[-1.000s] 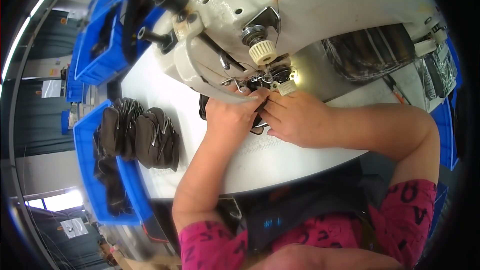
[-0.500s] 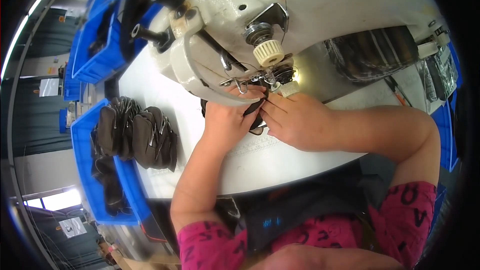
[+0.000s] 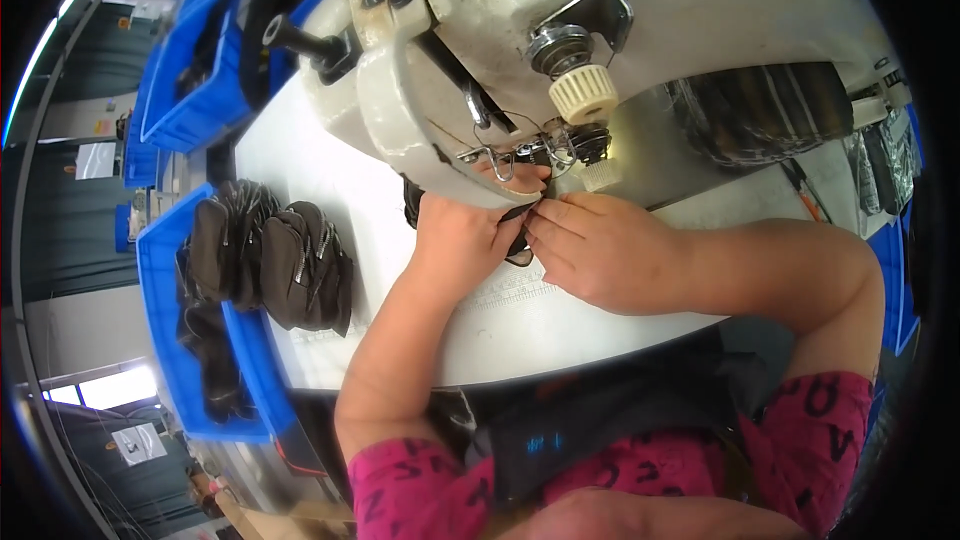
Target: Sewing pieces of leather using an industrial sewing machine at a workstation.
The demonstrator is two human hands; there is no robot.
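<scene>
At the needle area of a white sewing machine (image 3: 720,10), both my hands are on a dark fabric piece (image 3: 516,232). My left hand (image 3: 455,240) grips it from the left, its fingertips partly behind the machine's curved white lever (image 3: 400,130). From the right, my right hand (image 3: 605,252) pinches the edge with fingers pressed together, close to the left thumb. Most of the fabric is covered by the hands and the lever, so its full shape is hidden. A small lamp lights the spot just right of the needle parts.
Dark zippered pouches (image 3: 305,270) are piled at the table's left edge, beside a blue bin (image 3: 265,380) holding more dark fabric. Other blue bins (image 3: 195,115) stand far left. A dark striped, plastic-wrapped bundle (image 3: 765,112) and an orange-handled tool (image 3: 808,195) lie right.
The whole view has shifted a little, so the machine sits slightly further right. Both hands keep their grip on the fabric, with only small finger movement.
</scene>
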